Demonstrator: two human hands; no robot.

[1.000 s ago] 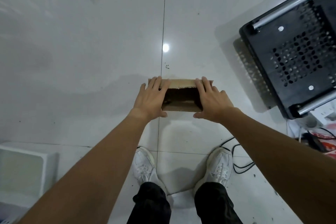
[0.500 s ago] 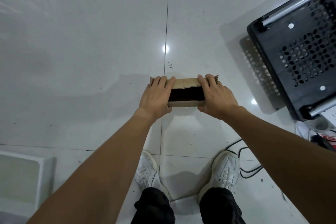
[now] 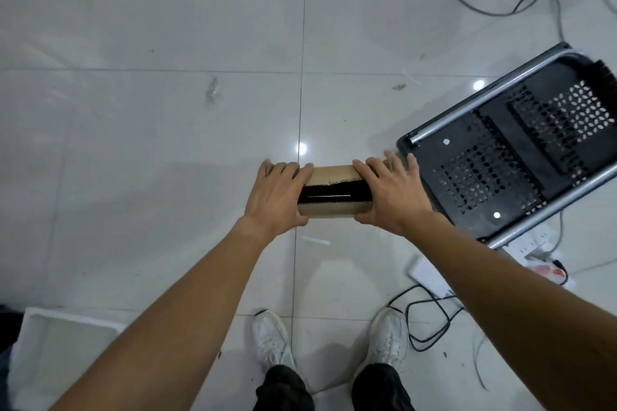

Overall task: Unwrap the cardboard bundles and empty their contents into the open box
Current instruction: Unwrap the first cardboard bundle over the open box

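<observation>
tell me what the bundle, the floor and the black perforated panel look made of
The bundle is corrugated cardboard, matte brown; fluting shows along its torn edge. The floor is probably glazed tile, glossy; it mirrors lights and has grout lines. The black panel is likely moulded plastic, dull and full of punched holes; its tubes look like metal, with a silvery sheen.

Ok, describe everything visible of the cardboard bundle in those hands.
The cardboard bundle is brown corrugated board, wider than tall, held level and crosswise above the tiled floor. Its top flap has a ragged torn edge; below it gapes a dark slot with a thin pale line inside, contents unclear. The left hand grips its left end, the right hand its right end, fingers over the top, thumbs at the near lower edge.
</observation>
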